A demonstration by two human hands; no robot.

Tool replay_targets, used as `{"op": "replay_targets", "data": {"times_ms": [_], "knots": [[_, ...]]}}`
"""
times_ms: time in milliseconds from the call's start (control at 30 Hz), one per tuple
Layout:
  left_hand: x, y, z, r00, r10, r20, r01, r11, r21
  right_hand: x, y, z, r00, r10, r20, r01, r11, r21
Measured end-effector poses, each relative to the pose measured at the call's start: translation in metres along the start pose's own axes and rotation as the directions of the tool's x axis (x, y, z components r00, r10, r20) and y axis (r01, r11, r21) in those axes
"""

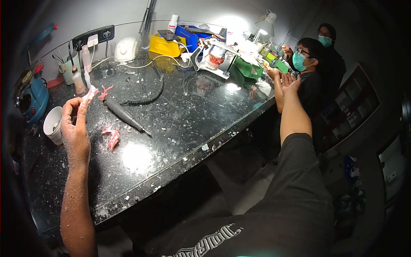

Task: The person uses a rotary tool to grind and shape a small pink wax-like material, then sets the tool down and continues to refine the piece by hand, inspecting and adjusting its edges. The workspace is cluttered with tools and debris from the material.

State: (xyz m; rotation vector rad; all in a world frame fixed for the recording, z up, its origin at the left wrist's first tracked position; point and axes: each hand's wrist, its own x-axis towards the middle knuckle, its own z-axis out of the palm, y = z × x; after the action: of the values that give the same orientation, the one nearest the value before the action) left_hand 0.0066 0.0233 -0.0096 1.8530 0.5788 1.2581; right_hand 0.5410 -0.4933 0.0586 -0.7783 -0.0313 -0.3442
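Observation:
My left hand (77,122) is raised over the left part of the bench, thumb and fingers pinching a small pink and white piece (90,93) that looks like denture material. Fine dust coats that hand and forearm. My right hand (291,84) reaches out past the bench's right edge, palm up, fingers apart and nothing in it. A grey rotary handpiece (122,112) with a coiled cord lies on the bench, to the right of my left hand. Near it are two ragged pink scraps, one by its rear end (106,92) and a larger pink scrap (112,137) closer to me.
White cup (53,126), bottles (78,81) and a blue machine (34,98) stand at the left. Toward the back are yellow (166,46) and green bins (247,67), plus a white-framed articulator (216,58). A masked person (306,64) sits beyond my right hand; another masked person (332,51) stands behind.

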Motion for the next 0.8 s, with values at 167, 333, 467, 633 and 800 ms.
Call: {"op": "replay_targets", "data": {"times_ms": [167,333,467,633,800], "knots": [[-0.001,0.005,-0.001,1.0,-0.01,0.018,0.01,0.999,-0.035,0.003,-0.003,0.004,0.996,0.059,0.07,-0.05,0.99,-0.131],[-0.002,0.004,0.0,0.999,-0.016,0.037,0.016,1.0,-0.015,0.003,0.009,0.013,0.992,0.107,0.06,-0.09,0.967,-0.237],[0.0,-0.003,-0.001,0.998,-0.034,0.052,0.039,0.995,-0.088,0.015,0.018,0.01,0.99,0.124,0.072,-0.098,0.952,-0.289],[0.001,-0.002,0.0,0.995,-0.053,0.088,0.064,0.99,-0.125,0.038,0.035,0.001,0.991,0.128,0.034,-0.099,0.89,-0.444],[-0.002,-0.001,0.0,0.993,0.006,0.119,-0.01,0.999,0.033,0.06,0.054,-0.006,0.992,0.107,0.066,-0.052,0.825,-0.562]]}}
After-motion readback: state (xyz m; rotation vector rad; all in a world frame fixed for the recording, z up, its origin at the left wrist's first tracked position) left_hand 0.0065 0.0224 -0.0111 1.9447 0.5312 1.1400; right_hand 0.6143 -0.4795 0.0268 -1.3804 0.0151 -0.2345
